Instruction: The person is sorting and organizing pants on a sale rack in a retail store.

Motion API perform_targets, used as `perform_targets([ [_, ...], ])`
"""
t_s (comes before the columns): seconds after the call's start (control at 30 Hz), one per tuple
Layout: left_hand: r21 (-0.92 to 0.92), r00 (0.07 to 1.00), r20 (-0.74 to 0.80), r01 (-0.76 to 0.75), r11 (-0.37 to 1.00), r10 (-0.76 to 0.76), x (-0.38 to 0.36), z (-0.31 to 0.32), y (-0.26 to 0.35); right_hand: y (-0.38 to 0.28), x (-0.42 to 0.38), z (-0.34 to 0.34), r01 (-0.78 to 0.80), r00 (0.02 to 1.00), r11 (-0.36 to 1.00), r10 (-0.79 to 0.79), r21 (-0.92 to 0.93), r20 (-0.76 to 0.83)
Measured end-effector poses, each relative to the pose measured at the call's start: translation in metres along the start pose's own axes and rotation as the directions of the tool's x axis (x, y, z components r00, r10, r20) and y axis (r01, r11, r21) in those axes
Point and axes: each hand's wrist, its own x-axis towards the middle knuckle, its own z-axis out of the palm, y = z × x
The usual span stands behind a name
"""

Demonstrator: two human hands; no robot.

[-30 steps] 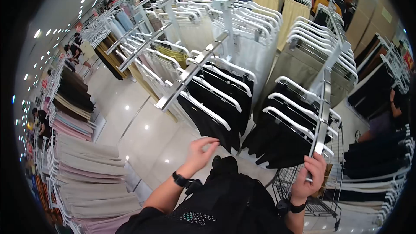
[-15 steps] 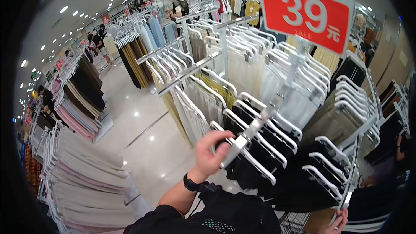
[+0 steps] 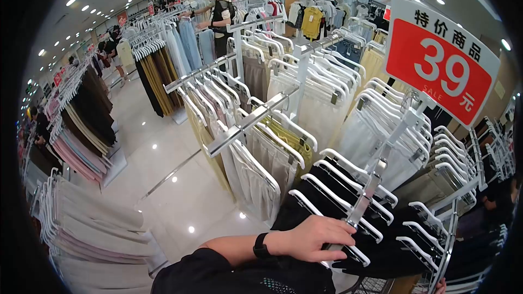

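My left hand (image 3: 318,238), with a black band on its wrist, is closed over the near end of a sloping metal rail (image 3: 366,198). Its fingers lie across the top and the thumb is lower. White hangers (image 3: 335,190) with black trousers (image 3: 297,215) hang on this rail, close around the hand. At the lower right edge only a few fingers of my right hand (image 3: 441,285) show, closed at the low end of another metal rail (image 3: 449,239). White hangers (image 3: 419,250) with dark garments hang from that second rail.
A red and white price sign (image 3: 442,57) stands above the rack. Racks of pale trousers (image 3: 92,223) line the left, beside a shiny tiled floor (image 3: 174,185). A person (image 3: 220,13) stands at a rack farther back. Part of a wire basket (image 3: 370,284) shows below.
The view has shifted, so the rack and sign sit farther right. My left hand has turned and moved right along the rail end. My right hand has slipped mostly out of the frame.
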Motion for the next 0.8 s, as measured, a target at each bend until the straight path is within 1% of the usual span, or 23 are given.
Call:
perform_targets([
  [0.03, -0.02, 1.0, 0.013, -0.012, 1.0, 0.012, -0.002, 0.0, -0.006, 0.009, 0.003, -0.004, 0.122, 0.992, 0.982, -0.118, -0.142, 0.034],
  [0.07, -0.043, 1.0, 0.024, -0.01, 0.999, 0.011, -0.004, -0.004, -0.008, 0.017, 0.007, -0.005, -0.128, 0.991, 0.964, 0.135, 0.232, -0.015],
  [0.13, -0.043, 0.999, 0.037, 0.031, 0.999, -0.03, -0.003, -0.003, -0.01, 0.047, 0.015, -0.024, -0.217, 0.976, 0.865, 0.208, 0.453, 0.07],
  [0.17, -0.062, 0.998, 0.029, 0.049, 0.997, -0.047, -0.003, -0.002, -0.012, 0.074, 0.025, -0.034, -0.267, 0.963, 0.859, 0.259, 0.437, 0.08],
  [0.2, -0.08, 0.994, 0.04, 0.101, 0.992, -0.098, -0.003, -0.003, -0.01, 0.092, 0.03, -0.045, -0.316, 0.947, 0.851, 0.307, 0.42, 0.091],
  [0.27, -0.083, 0.997, 0.024, 0.079, 0.993, -0.077, -0.002, -0.001, -0.012, 0.079, 0.025, -0.05, -0.3, 0.954, 0.884, 0.272, 0.357, 0.129],
  [0.3, -0.089, 0.996, 0.035, 0.085, 0.992, -0.082, -0.003, -0.002, -0.012, 0.057, 0.021, -0.041, -0.21, 0.978, 0.971, 0.208, 0.111, 0.03],
  [0.33, -0.113, 0.995, 0.053, 0.088, 0.99, -0.082, -0.004, -0.004, -0.013, 0.037, 0.013, -0.031, -0.127, 0.992, 0.981, 0.122, -0.146, -0.044],
  [0.37, -0.156, 0.994, 0.067, 0.091, 0.984, -0.081, -0.005, -0.006, -0.015, 0.032, 0.005, -0.029, -0.033, 0.99, 0.956, -0.009, -0.291, -0.139],
  [0.4, -0.195, 0.993, 0.078, 0.097, 0.976, -0.083, -0.007, -0.006, -0.017, -0.02, -0.015, -0.004, -0.012, 0.97, 0.925, -0.081, -0.381, -0.227],
  [0.43, -0.23, 0.988, 0.107, 0.132, 0.964, -0.11, -0.01, -0.008, -0.016, -0.043, -0.031, 0.007, 0.035, 0.969, 0.931, -0.12, -0.363, -0.216],
  [0.47, -0.238, 0.989, 0.103, 0.127, 0.963, -0.105, -0.01, -0.008, -0.017, -0.06, -0.046, 0.018, 0.081, 0.966, 0.937, -0.158, -0.339, -0.205],
  [0.53, -0.264, 0.991, 0.093, 0.117, 0.957, -0.095, -0.011, -0.006, -0.019, -0.085, -0.086, 0.045, 0.164, 0.987, 0.981, -0.163, -0.106, 0.011],
  [0.57, -0.247, 0.995, 0.069, 0.082, 0.966, -0.067, -0.011, -0.005, -0.022, -0.107, -0.11, 0.062, 0.269, 0.941, 0.963, -0.264, 0.008, 0.213],
  [0.6, -0.231, 0.998, 0.048, 0.047, 0.972, -0.037, -0.011, -0.003, -0.025, -0.129, -0.133, 0.081, 0.341, 0.844, 0.93, -0.367, 0.138, 0.39],
  [0.67, -0.286, 0.996, 0.049, 0.092, 0.954, -0.081, -0.011, -0.001, -0.022, -0.167, -0.167, 0.106, 0.331, 0.693, 0.879, -0.473, 0.343, 0.544],
  [0.7, -0.241, 0.999, 0.026, 0.044, 0.97, -0.039, -0.011, 0.0, -0.024, -0.186, -0.169, 0.119, 0.313, 0.567, 0.864, -0.504, 0.395, 0.652],
  [0.73, -0.233, 0.999, 0.022, 0.036, 0.972, -0.032, -0.012, 0.001, -0.025, -0.202, -0.17, 0.133, 0.281, 0.423, 0.848, -0.529, 0.448, 0.736],
  [0.8, -0.298, 1.0, 0.013, 0.022, 0.954, -0.019, -0.018, 0.001, -0.027, -0.219, -0.181, 0.168, 0.293, 0.281, 0.807, -0.586, 0.513, 0.76],
])
